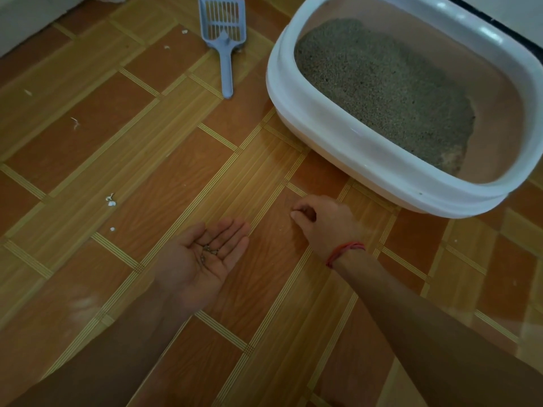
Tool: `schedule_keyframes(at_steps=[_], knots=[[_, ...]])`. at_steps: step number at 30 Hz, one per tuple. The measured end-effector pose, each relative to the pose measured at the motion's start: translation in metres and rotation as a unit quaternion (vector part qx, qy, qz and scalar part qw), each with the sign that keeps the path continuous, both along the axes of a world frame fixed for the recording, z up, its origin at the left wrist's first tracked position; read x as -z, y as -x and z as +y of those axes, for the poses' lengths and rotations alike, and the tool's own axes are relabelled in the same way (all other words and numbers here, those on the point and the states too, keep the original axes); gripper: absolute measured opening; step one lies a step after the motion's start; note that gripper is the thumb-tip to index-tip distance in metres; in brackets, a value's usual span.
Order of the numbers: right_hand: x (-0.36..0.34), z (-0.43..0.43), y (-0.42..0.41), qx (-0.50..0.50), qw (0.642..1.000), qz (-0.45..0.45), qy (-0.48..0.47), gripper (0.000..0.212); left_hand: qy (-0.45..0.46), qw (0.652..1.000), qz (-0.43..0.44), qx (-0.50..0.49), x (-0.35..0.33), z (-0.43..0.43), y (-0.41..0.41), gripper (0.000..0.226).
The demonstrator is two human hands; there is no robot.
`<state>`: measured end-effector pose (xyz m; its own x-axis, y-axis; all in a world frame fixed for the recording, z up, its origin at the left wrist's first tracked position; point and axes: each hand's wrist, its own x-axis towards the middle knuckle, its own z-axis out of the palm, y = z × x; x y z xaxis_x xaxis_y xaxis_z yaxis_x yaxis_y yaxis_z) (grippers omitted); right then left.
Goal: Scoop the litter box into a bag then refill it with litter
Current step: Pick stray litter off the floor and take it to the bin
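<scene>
A white litter box with a pinkish inside stands on the floor at the upper right, holding grey-brown litter heaped toward its left and middle. A pale blue slotted scoop lies flat on the floor to the box's left, handle toward me. My left hand is held palm up above the floor with several dark litter grains in the palm. My right hand, a red thread on its wrist, is down at the floor just in front of the box with fingertips pinched together; whatever they hold is too small to see.
The floor is wood-pattern vinyl in orange and tan blocks. Small white scraps lie scattered on it to the left. A pale wall or cabinet base runs along the top left corner. No bag is in view.
</scene>
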<state>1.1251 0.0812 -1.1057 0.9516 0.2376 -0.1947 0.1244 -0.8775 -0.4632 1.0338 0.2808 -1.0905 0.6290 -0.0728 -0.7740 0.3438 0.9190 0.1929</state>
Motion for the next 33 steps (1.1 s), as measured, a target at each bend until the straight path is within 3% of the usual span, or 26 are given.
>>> schedule_keyframes(at_steps=[13,21,26,33], knots=[[0.001,0.008,0.0,-0.026,0.997,0.032,0.06,0.018,-0.001,1.0,0.0,-0.001,0.004,-0.001,-0.002,0.056],[-0.035,0.048,0.03,-0.09,0.993,0.043,-0.057,0.014,-0.012,1.0,-0.005,0.011,-0.002,-0.007,-0.001,0.044],[-0.044,0.07,0.053,-0.143,0.983,0.082,-0.079,0.015,-0.021,0.999,-0.017,0.047,-0.003,-0.011,0.002,0.052],[-0.046,0.065,0.059,-0.158,0.981,0.053,-0.102,0.01,-0.023,0.998,-0.035,0.055,-0.004,-0.012,0.003,0.056]])
